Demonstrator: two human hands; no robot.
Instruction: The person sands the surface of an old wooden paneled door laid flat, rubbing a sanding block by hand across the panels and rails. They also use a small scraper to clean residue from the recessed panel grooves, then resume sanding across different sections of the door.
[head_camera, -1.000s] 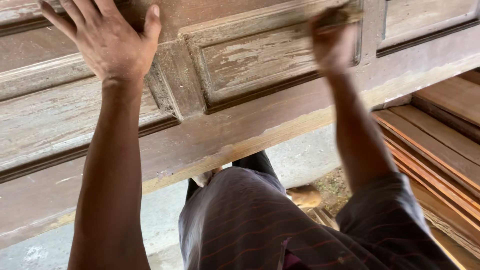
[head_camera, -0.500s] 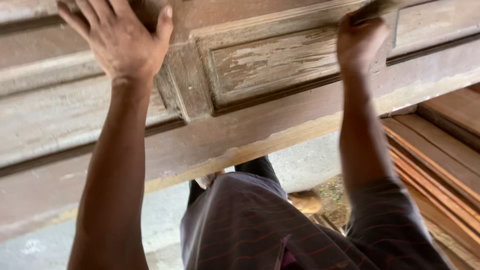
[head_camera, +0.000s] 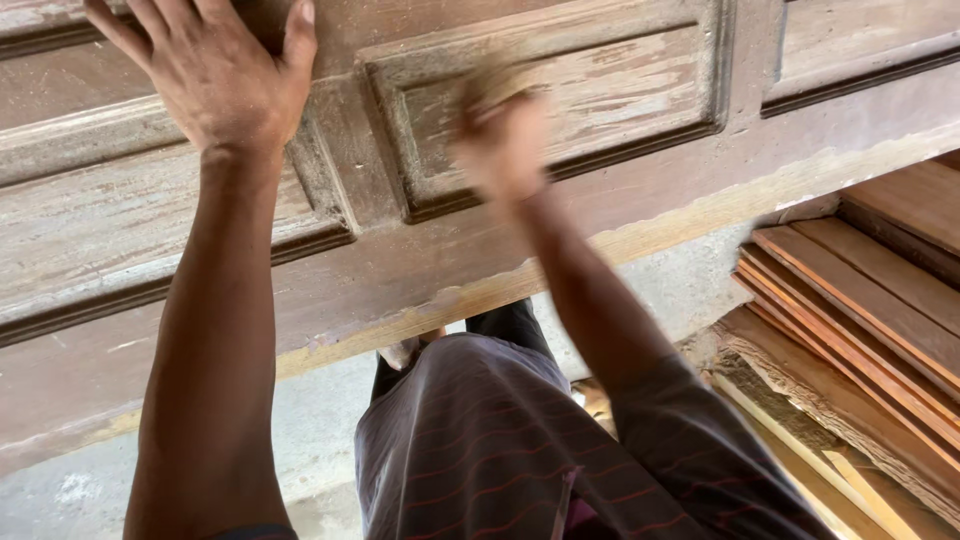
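Head view, left hand (head_camera: 215, 75) spread flat on panelled door (head_camera: 640, 210), right hand (head_camera: 500, 140) blurred, grip unclear

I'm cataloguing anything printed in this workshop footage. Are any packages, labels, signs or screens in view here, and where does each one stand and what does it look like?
None in view: no package, label, sign or screen.
Door: worn brown panelled wood, lying across the frame.
Left hand: flat on the door.
Right hand: blurred, on a recessed panel.
Planks: reddish stack, lower right.
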